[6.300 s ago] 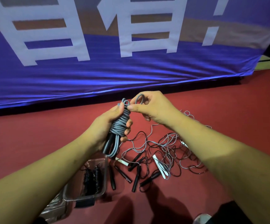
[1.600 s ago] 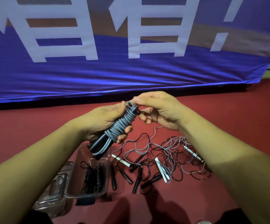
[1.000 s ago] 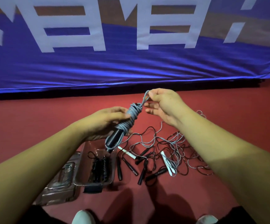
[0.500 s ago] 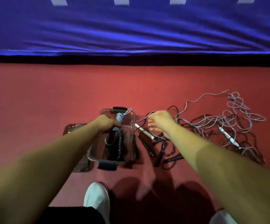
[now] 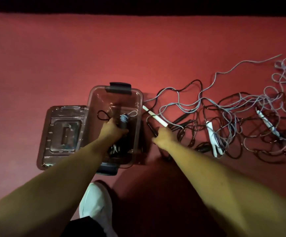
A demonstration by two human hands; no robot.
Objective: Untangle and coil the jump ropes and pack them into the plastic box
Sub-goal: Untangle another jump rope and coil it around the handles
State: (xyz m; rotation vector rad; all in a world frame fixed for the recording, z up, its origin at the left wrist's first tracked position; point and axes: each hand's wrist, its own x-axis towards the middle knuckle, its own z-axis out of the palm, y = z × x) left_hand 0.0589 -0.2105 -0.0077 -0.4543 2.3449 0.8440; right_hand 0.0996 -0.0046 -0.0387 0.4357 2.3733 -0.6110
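Nearest us, a white shoe (image 5: 96, 207) stands on the red floor (image 5: 138, 48), just short of the box's near end. Beyond it the box (image 5: 115, 98) sits open, its long side running away from us, and the lid (image 5: 61, 130) lies flat against its left wall. Our left grip (image 5: 114, 130) is down inside the box, fingers curled round the grey coil (image 5: 124, 119), whose free loop points toward the box's far end. Dark coils (image 5: 120, 151) already lie in the near half of the box, partly under our forearm (image 5: 91, 151). So we judge the step in hand to be the packing of this coil: it is inside the walls but not yet let go.

Just right of the box, our right grip (image 5: 162, 135) hovers low by the near end of a white handle (image 5: 156, 117) and a black loop (image 5: 150, 124) of cord. Its fingers are bent, but we cannot tell whether they hold anything. Farther right and farther off, the tangle (image 5: 241, 120) of grey and black ropes spreads toward the floor's right edge, with more handles (image 5: 214, 141) lying among it.

Next, we think, the left grip must set the coil down beside the dark ones and open without the wraps springing loose. Then one rope has to be taken by a handle and drawn clear of the tangle. Much of the task is left.
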